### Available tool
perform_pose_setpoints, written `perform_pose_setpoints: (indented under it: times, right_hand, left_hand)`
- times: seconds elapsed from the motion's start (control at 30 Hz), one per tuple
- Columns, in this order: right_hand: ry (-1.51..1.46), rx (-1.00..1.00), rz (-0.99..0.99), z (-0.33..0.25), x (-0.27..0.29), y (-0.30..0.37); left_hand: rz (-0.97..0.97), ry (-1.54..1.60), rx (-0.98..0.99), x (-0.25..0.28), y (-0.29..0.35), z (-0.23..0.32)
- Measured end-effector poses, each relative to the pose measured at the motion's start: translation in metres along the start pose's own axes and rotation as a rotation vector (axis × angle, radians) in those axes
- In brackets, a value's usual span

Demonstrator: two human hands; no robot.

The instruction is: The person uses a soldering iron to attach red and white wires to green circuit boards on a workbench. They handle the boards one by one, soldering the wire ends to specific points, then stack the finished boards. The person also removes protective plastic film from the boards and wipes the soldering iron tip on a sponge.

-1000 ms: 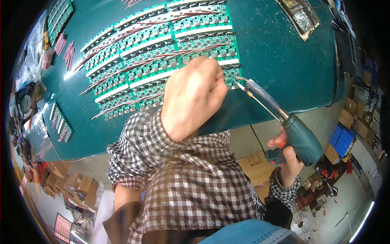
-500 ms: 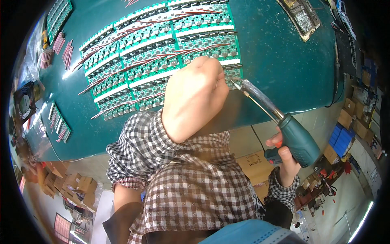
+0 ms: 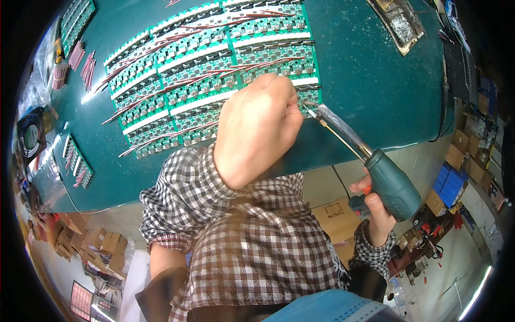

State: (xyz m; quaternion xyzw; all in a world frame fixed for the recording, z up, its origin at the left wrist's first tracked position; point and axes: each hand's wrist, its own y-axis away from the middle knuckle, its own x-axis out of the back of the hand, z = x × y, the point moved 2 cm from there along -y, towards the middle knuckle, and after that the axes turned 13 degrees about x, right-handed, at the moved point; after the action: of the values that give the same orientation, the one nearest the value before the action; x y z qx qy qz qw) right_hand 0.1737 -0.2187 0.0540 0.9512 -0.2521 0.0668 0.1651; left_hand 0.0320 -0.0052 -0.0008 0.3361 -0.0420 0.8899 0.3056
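Panels of green circuit boards (image 3: 201,70) lie in rows on the green table, with thin red and dark wires (image 3: 198,83) laid across them. My left hand (image 3: 260,126) is closed in a fist over the near right part of the panels. Its fingertips are turned away, so whatever they pinch is hidden. In my right hand (image 3: 378,206) is a dark green soldering gun (image 3: 396,185), gripped by its handle. Its metal barrel and thin side tube point up and left. The tip is at the boards' near right edge, just beside my left fingers.
A metal tray with solder scraps (image 3: 399,27) lies at the far right of the table (image 3: 370,80). Bundles of wires (image 3: 88,72), a small board panel (image 3: 78,163) and a fan (image 3: 32,134) are on the left. Cardboard boxes (image 3: 102,244) stand beyond the table's near edge.
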Motion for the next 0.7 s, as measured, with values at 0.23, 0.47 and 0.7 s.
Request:
perform_pose_setpoints:
  times: [0.23, 0.47, 0.7]
  right_hand:
    - [0.026, 0.011, -0.006, 0.0022, -0.0004, 0.0010]
    - [-0.014, 0.094, 0.066, 0.0052, -0.0056, 0.0013]
    - [-0.030, 0.080, 0.066, 0.0053, -0.0057, 0.0013]
  left_hand:
    - [0.008, 0.000, -0.022, -0.0009, -0.0002, -0.0012]
    - [0.010, -0.004, -0.023, -0.0005, 0.0004, 0.0002]
    - [0.011, -0.011, -0.004, 0.0007, 0.0005, 0.0014]
